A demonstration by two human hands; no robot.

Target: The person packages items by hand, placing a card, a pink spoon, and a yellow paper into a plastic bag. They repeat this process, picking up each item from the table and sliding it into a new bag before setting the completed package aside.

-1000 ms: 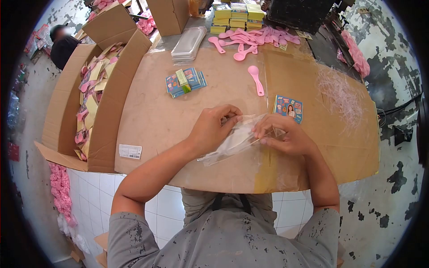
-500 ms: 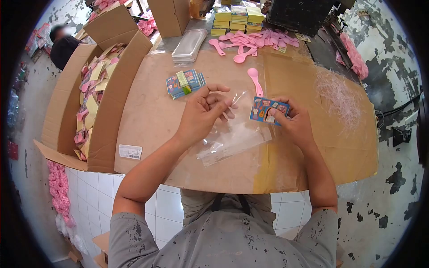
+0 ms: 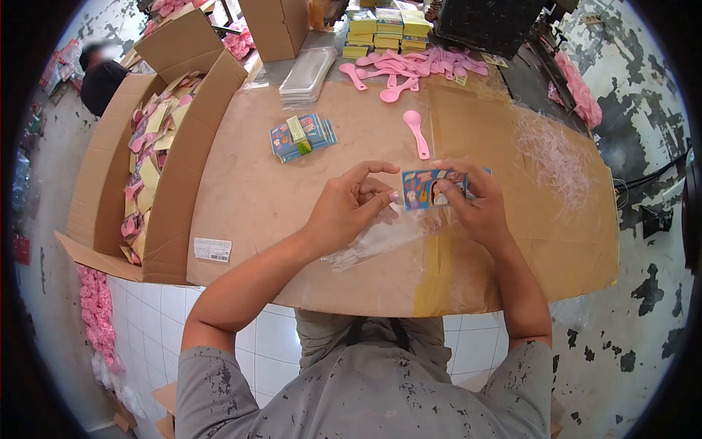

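Note:
My right hand (image 3: 479, 201) pinches a blue printed card (image 3: 418, 189) between thumb and fingers. Left of it, my left hand (image 3: 357, 201) has its thumb and a lower finger closed on the edge of a clear plastic bag (image 3: 373, 241), index finger stretched out above. The bag lies below and between the hands, partly under the card. Just beyond the card lies a single pink spoon (image 3: 415, 134). A banded stack of blue cards (image 3: 303, 137) rests farther left.
Clear bags (image 3: 308, 73), a pile of pink spoons (image 3: 439, 62) and card stacks (image 3: 387, 29) are at the back. An open carton (image 3: 175, 175) of packed items stands left, plastic strips (image 3: 559, 161) lie right. Another person (image 3: 102, 80) is at the far left.
My right hand has left the bag and taken hold of a blue card, moving it left and toward the bag. My left hand rose, then came back down beside the card.

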